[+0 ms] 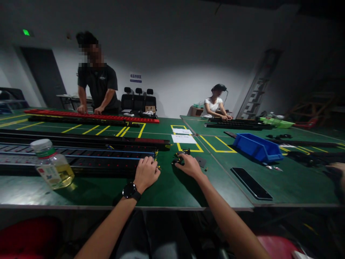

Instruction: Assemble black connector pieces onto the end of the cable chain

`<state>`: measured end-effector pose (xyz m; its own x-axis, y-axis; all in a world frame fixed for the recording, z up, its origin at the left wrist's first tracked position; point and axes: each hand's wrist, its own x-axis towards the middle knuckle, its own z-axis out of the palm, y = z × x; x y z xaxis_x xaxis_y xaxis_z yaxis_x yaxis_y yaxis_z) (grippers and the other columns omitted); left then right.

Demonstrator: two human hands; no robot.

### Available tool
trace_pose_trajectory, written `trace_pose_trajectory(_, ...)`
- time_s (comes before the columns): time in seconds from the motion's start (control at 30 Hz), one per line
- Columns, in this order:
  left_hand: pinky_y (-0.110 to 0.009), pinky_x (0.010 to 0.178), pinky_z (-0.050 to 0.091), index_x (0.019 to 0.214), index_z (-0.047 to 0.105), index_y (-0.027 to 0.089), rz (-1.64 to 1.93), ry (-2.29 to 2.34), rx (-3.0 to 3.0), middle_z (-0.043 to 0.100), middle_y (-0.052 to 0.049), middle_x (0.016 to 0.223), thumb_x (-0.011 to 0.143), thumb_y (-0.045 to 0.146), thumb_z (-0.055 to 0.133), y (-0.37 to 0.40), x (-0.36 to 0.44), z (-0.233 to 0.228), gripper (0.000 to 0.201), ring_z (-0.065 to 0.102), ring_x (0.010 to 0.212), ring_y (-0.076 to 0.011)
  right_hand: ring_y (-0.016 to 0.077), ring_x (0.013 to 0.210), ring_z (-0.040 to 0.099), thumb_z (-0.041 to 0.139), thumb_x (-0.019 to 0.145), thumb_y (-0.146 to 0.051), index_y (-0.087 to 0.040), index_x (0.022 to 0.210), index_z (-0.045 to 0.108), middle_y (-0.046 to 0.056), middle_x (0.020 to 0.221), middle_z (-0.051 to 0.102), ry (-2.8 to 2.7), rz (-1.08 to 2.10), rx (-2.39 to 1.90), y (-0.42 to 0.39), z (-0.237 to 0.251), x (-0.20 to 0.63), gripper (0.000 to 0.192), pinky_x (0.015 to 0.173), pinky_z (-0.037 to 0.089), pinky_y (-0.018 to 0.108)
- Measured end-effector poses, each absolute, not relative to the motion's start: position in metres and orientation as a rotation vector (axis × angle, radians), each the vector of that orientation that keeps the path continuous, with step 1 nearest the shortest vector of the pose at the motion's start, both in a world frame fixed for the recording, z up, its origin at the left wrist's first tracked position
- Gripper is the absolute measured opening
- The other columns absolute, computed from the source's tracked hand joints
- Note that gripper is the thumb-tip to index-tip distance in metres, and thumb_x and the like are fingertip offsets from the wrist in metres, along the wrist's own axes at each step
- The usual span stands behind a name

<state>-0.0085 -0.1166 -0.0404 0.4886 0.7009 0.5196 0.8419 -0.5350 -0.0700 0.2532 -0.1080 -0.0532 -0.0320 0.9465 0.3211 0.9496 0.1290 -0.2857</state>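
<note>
Left hand (146,173): fist curled shut, resting at the end of the long black rail (81,160) on the green worktop (167,190).
Right hand (188,164): at 3 o'clock from the left, fingers closed on small black parts (180,155).
Progress: looks early; loose parts not yet on the rail.

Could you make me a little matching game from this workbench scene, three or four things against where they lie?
Things:
1. bottle
2. phone
3. blue bin
4. white papers

Places:
A. flat on the mat, right of the right hand
B. in the yellow-taped box at mid table
C. at the near edge, far left of the left hand
D. beyond the phone, toward the seated person

Pairs: 1-C, 2-A, 3-D, 4-B
</note>
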Motion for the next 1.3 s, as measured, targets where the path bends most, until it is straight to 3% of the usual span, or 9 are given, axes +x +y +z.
trace_pose_trajectory(0.17,-0.042,0.082,0.037,0.088,0.068,0.018,-0.651,-1.302,-2.438,0.062,-0.011,0.096,0.089,0.022,0.057,-0.117,-0.009,-0.039,0.011,0.054,0.096,-0.0275,0.0236,0.089,0.071,0.061,0.095,-0.041,-0.019,0.109,0.072,0.01,0.098,0.078,-1.555,0.221,-1.751,-0.102,-0.058,0.269,0.028,0.077,0.047,0.03)
trace_pose_trajectory(0.3,-0.041,0.081,0.037,0.088,0.068,0.018,-0.658,-1.304,-2.447,0.062,-0.011,0.096,0.09,0.022,0.057,-0.118,-0.009,-0.038,0.012,0.054,0.095,-0.0269,0.0254,0.087,0.071,0.056,0.097,-0.043,-0.018,0.099,0.076,0.013,0.096,0.077,-1.336,0.152,-1.849,-0.1,-0.055,0.278,0.031,0.073,0.044,0.031)
trace_pose_trajectory(0.43,-0.041,0.081,0.037,0.087,0.067,0.019,-0.634,-1.314,-2.439,0.062,-0.01,0.094,0.09,0.023,0.056,-0.118,-0.009,-0.037,0.012,0.054,0.095,-0.0266,0.0243,0.083,0.068,0.048,0.1,-0.047,-0.021,0.093,0.076,0.011,0.091,0.076,-1.388,0.062,-1.924,-0.103,-0.054,0.275,0.04,0.067,0.04,0.029)
trace_pose_trajectory(0.57,-0.042,0.082,0.038,0.087,0.066,0.019,-0.61,-1.313,-2.417,0.062,-0.01,0.095,0.09,0.023,0.055,-0.118,-0.01,-0.037,0.012,0.053,0.094,-0.0262,0.0214,0.076,0.065,0.052,0.099,-0.05,-0.02,0.084,0.074,0.009,0.083,0.074,-1.666,0.127,-1.815,-0.108,-0.054,0.268,0.04,0.065,0.038,0.029)
trace_pose_trajectory(0.77,-0.043,0.082,0.039,0.088,0.066,0.019,-0.605,-1.314,-2.411,0.062,-0.01,0.095,0.09,0.024,0.056,-0.119,-0.009,-0.039,0.011,0.053,0.095,-0.0268,0.0223,0.079,0.064,0.061,0.092,-0.049,-0.021,0.084,0.075,0.008,0.087,0.073,-1.981,0.266,-1.573,-0.115,-0.054,0.257,0.032,0.072,0.045,0.032)
trace_pose_trajectory(1.0,-0.043,0.082,0.039,0.088,0.067,0.019,-0.6,-1.323,-2.416,0.061,-0.01,0.095,0.09,0.024,0.056,-0.119,-0.009,-0.039,0.011,0.053,0.096,-0.0267,0.0241,0.086,0.069,0.059,0.092,-0.048,-0.018,0.093,0.078,0.01,0.094,0.078,-1.884,0.547,-1.33,-0.11,-0.059,0.249,0.036,0.078,0.052,0.034)
trace_pose_trajectory(1.3,-0.043,0.083,0.039,0.089,0.066,0.019,-0.588,-1.32,-2.408,0.062,-0.01,0.096,0.09,0.024,0.056,-0.119,-0.009,-0.04,0.012,0.054,0.097,-0.0273,0.0192,0.073,0.061,0.063,0.087,-0.044,-0.017,0.101,0.077,0.004,0.079,0.067,-1.896,0.439,-1.394,-0.099,-0.073,0.259,0.034,0.069,0.045,0.03)
